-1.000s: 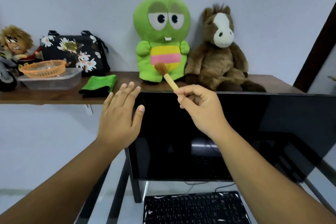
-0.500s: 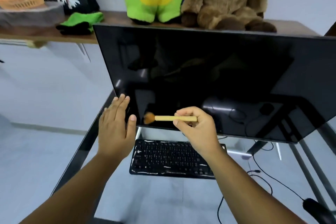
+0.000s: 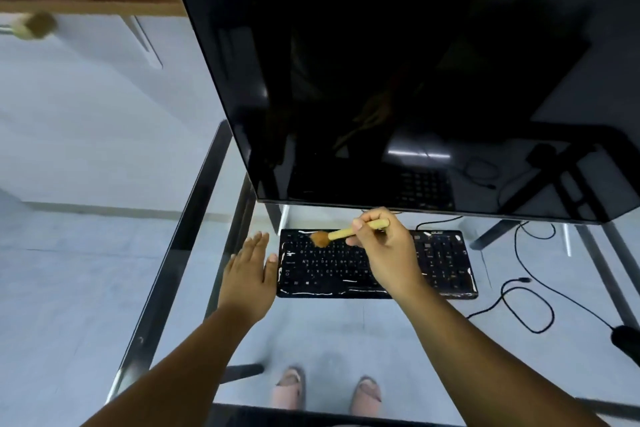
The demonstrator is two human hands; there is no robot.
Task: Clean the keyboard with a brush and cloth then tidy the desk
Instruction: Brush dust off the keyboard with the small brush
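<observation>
Glass surface (image 3: 194,253), keyboard (image 3: 377,267) parked under the monitor (image 3: 398,80); brush (image 3: 346,234) is pinched by right hand (image 3: 388,253) fingers, bristles at the top-left keys; left hand (image 3: 251,270) fingers held straight together beside it; brushing step looks underway, sweeping across rows probably needed next.

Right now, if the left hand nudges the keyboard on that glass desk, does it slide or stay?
Likely slides: the keyboard lies flat on smooth glass. Probably light, being thin. Its cable lies slack, so little drag. The left hand could brace it.
</observation>
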